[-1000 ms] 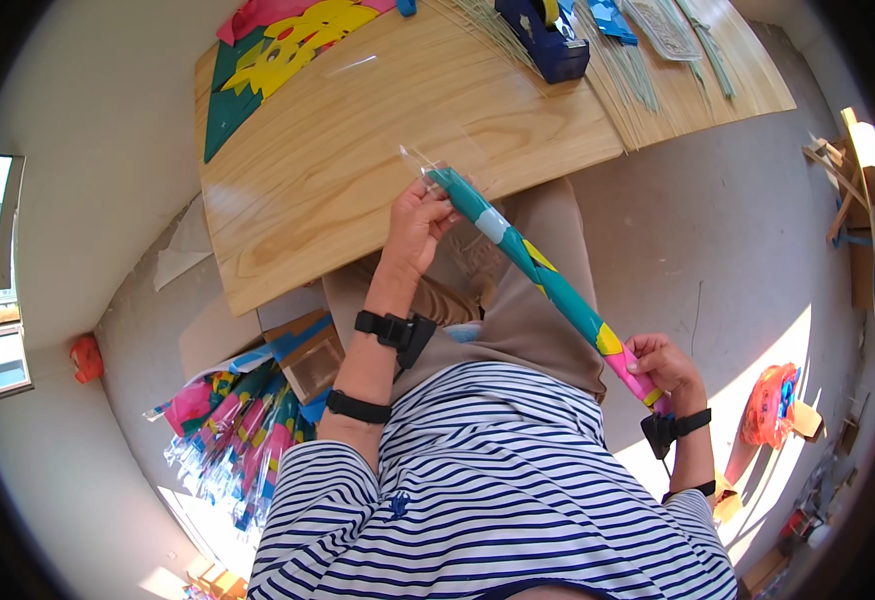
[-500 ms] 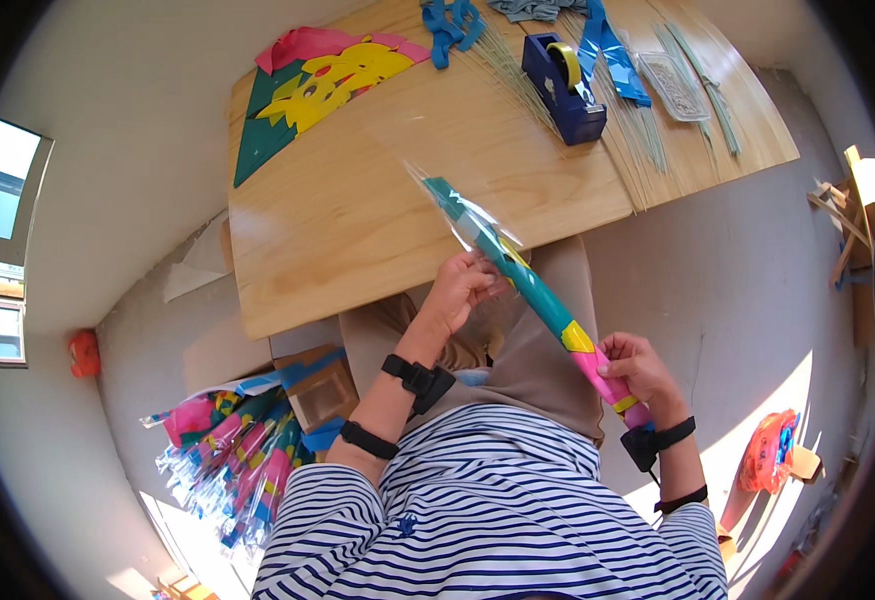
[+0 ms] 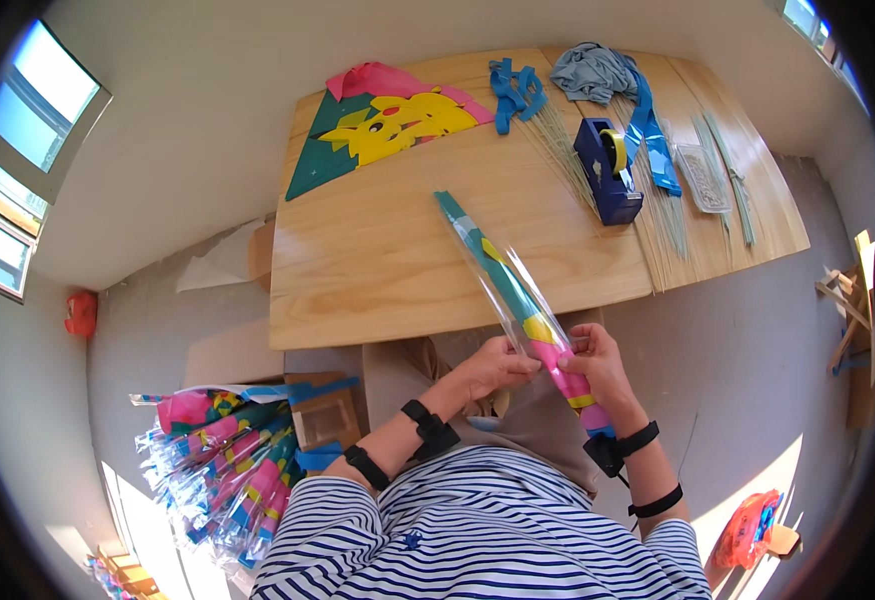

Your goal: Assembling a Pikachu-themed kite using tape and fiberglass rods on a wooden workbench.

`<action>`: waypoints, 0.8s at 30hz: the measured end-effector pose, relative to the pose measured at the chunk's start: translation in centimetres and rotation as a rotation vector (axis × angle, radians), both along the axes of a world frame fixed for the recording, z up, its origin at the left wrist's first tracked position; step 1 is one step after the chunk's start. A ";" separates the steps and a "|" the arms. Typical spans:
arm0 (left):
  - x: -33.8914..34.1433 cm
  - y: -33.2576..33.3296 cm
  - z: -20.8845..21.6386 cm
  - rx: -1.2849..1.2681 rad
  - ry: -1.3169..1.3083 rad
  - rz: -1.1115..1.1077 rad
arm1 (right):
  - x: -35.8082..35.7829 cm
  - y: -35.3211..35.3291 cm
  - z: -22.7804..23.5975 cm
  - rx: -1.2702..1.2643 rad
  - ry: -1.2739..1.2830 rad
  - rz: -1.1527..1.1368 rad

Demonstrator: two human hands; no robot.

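Observation:
A slim rolled-up kite [image 3: 500,262], green at the far end with yellow and pink further down, slants across my lap and over the table's near edge. A loose clear plastic sleeve [image 3: 498,299] lies around its middle, and the green tip sticks out beyond it. My left hand [image 3: 502,367] pinches the sleeve at the left side of the roll. Closed around the pink part, my right hand [image 3: 597,362] has its thumb on top. Flat on the table is a green and pink kite sheet [image 3: 322,160] with a yellow cartoon figure.
On the wooden table [image 3: 377,270] stand a blue tape dispenser [image 3: 609,180], a clear plastic box [image 3: 702,180], thin sticks [image 3: 567,150], blue ribbon [image 3: 512,92] and grey cloth [image 3: 592,72]. Many wrapped rolls [image 3: 222,470] are heaped at lower left beside a cardboard box [image 3: 325,415].
My left hand has slid down the roll, close to my right hand. The sleeve, which reached past the green tip, now sits lower. The whole view has shifted.

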State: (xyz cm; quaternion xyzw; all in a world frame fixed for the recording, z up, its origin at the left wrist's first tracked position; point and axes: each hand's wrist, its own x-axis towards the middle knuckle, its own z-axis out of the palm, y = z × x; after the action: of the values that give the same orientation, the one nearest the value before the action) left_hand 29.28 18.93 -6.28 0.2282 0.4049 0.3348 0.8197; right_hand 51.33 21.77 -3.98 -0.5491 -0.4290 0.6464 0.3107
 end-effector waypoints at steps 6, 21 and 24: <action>-1.3 2.7 -4.2 -0.063 -0.244 0.426 | 0.4 -2.1 -1.1 -0.034 0.059 0.036; 0.1 2.4 -2.7 -0.089 -0.228 0.474 | 7.5 -8.6 2.9 0.140 -0.307 0.188; -0.7 2.5 -2.6 -0.083 -0.227 0.501 | 9.1 -11.5 4.4 0.011 -0.282 0.181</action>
State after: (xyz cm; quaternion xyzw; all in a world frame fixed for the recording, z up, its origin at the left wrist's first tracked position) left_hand 28.57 21.43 -8.84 0.0483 0.3678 0.5335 0.7601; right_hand 60.44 10.27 0.38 -0.5919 -0.5195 0.5859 0.1909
